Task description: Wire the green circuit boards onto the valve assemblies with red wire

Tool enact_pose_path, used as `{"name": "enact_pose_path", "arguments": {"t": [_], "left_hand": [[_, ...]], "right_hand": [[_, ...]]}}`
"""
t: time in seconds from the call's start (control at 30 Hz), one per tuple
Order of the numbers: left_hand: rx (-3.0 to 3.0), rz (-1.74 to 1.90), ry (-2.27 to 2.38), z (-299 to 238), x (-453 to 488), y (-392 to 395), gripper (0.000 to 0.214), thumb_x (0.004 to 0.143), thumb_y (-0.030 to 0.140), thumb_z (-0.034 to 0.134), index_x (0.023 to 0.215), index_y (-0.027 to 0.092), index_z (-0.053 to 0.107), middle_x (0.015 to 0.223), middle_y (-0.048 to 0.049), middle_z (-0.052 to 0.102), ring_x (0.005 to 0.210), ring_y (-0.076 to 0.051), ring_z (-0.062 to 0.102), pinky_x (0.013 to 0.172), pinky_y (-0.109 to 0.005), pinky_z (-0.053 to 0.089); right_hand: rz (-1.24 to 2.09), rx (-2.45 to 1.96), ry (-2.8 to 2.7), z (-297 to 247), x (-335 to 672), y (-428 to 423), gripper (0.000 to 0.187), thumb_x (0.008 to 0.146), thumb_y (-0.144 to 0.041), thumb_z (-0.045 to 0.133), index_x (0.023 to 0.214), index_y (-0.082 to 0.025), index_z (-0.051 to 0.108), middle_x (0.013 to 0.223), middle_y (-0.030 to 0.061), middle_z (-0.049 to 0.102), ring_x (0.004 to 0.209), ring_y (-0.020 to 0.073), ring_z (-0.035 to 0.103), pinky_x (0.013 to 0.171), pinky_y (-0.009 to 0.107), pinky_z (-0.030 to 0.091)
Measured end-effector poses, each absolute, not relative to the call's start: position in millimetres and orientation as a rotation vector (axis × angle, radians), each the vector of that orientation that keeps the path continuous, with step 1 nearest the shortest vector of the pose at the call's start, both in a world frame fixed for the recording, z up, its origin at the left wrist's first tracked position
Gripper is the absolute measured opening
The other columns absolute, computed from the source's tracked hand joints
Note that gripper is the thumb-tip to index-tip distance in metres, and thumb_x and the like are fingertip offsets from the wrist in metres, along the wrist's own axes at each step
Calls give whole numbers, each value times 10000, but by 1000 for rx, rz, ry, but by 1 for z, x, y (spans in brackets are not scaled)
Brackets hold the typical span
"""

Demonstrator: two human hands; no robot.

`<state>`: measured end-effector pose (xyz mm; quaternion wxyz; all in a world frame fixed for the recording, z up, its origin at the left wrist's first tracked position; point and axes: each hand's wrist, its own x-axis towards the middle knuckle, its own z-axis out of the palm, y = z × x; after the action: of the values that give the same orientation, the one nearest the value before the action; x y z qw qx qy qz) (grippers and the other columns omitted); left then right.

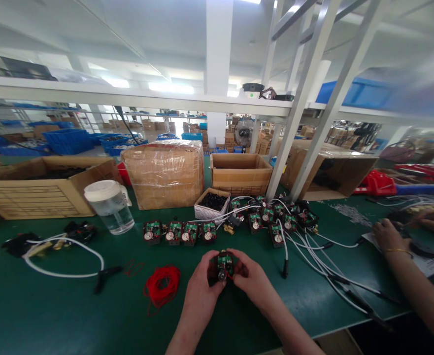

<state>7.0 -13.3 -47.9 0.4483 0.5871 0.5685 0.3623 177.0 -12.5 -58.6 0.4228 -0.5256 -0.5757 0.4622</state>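
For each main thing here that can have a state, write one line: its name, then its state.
Left hand, gripping a small green-and-black circuit module
Right hand, gripping the same module
Circuit module, held
Thin red wire bundle, loosely coiled
White-lidded clear plastic jug, lid on
Large clear-wrapped brown cardboard box, closed
Small white cardboard box, open, holding black parts
Brown cardboard box behind it, open-topped

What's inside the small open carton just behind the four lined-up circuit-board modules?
Small black parts are piled inside the small open carton. They cover its floor, so anything beneath the top layer can't be seen.
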Motion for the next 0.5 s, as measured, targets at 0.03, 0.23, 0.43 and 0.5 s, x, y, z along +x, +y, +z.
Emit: {"name": "enact_pose_path", "arguments": {"t": [0.03,0.23,0.43,0.5], "left_hand": [[1455,895,1408,-47,7,-14,622,675,129,625,1276,260,541,1147,-35,729,1037,-226,701,970,-356,499],[1465,895,1398,-44,6,-15,620,676,131,623,1275,266,542,1136,-31,736,1027,-228,706,965,-357,501],[1477,889,1401,-44,6,-13,609,679,145,629,1271,256,538,1134,-34,731,1024,-225,701,961,-352,498],[1474,891,1391,-43,7,-13,610,675,145,632,1267,255,537,1119,-32,733,1011,-223,703,954,-349,501]], "right_hand": [[1162,-1320,-1435,-58,177,-12,668,656,-113,554,1313,-218,622,741,-43,567,670,141,528,638,262,413],[1164,-1299,-1448,-60,181,-12,653,673,-123,563,1316,-228,620,749,-42,585,659,143,548,638,265,434],[1112,-1271,-1553,-65,187,-13,620,748,-148,563,1363,-227,574,804,-20,628,689,157,592,658,280,481],[1063,-1295,-1582,-65,188,-11,557,785,-156,531,1334,-215,597,793,-14,629,682,160,599,671,293,494]]}}
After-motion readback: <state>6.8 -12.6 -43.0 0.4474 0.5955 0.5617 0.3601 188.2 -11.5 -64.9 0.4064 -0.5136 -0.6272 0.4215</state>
